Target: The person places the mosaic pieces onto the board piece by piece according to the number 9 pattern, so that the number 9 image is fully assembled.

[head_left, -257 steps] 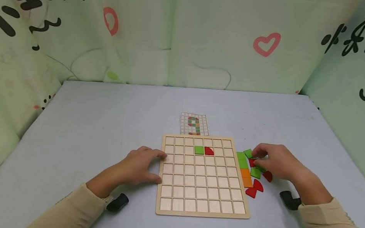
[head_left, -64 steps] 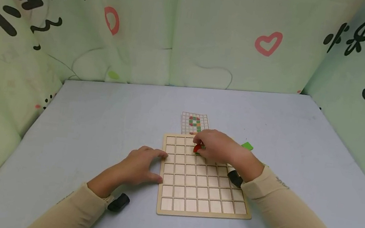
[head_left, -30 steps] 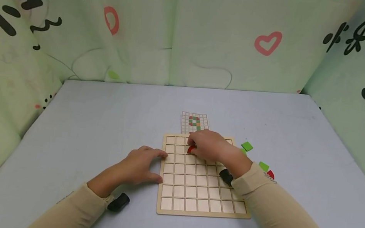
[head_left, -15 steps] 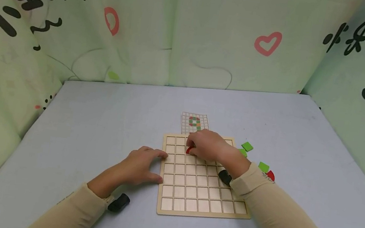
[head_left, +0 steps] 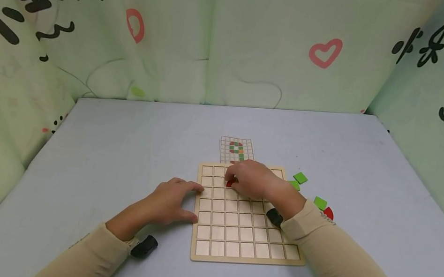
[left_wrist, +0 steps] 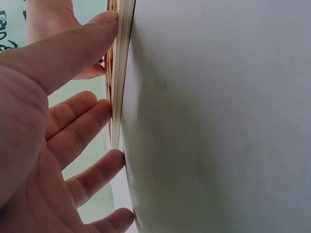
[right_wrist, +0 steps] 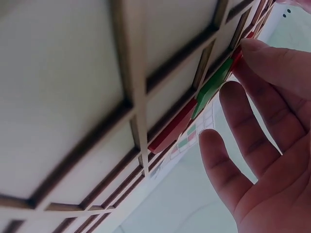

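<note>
A gridded wooden board (head_left: 248, 248) lies on the table. My left hand (head_left: 166, 202) rests at its left edge, fingers spread; in the left wrist view the thumb and fingertips of that hand (left_wrist: 63, 111) touch the edge. My right hand (head_left: 254, 179) reaches over the upper part of the board and pinches a red piece (head_left: 229, 184). The right wrist view shows the piece (right_wrist: 236, 56) at the thumb of the right hand (right_wrist: 272, 121), beside a green piece (right_wrist: 212, 87) and another red piece (right_wrist: 172, 127) on the grid.
A card with a coloured grid pattern (head_left: 237, 147) lies behind the board. Right of the board are green pieces (head_left: 300, 178) and a red piece (head_left: 328, 213), partly beside the right sleeve (head_left: 342, 255). Curtains surround the table's far side.
Since the oldest frame, my right hand has moved from the loose pieces onto the board with a red piece. In the last half second it shifted slightly nearer. The left hand stayed put.
</note>
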A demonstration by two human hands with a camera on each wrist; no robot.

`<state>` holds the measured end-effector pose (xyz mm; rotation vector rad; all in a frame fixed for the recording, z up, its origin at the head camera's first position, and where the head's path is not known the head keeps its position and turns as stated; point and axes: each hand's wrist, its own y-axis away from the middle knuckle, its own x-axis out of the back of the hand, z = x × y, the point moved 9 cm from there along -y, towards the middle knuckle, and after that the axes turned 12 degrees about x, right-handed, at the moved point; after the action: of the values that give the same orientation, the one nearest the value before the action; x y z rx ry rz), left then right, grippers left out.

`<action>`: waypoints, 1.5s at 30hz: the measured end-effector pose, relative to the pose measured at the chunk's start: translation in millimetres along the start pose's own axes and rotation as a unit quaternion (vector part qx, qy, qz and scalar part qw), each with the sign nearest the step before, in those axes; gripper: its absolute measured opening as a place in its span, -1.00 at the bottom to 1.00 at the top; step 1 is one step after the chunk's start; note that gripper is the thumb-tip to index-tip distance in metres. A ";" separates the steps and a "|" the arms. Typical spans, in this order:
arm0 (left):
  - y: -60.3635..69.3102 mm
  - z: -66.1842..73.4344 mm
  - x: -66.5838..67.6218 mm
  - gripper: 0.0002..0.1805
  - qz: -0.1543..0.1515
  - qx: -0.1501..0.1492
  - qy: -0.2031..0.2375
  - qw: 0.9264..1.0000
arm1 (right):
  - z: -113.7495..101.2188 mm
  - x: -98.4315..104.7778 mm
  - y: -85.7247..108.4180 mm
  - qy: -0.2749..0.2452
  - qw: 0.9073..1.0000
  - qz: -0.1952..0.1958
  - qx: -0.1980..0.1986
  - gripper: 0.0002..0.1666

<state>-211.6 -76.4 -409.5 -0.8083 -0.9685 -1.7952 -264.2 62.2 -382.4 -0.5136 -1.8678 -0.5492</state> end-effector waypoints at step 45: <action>-1.0 -0.8 -2.1 -0.26 0.001 0.004 -0.011 1.000 | 48.7 55.0 84.9 -0.078 0.982 0.162 -0.065 -0.56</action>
<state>-211.8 -75.9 -411.8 -0.8254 -0.9869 -1.7836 -269.0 164.1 -335.4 -0.9513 -1.8524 -0.4233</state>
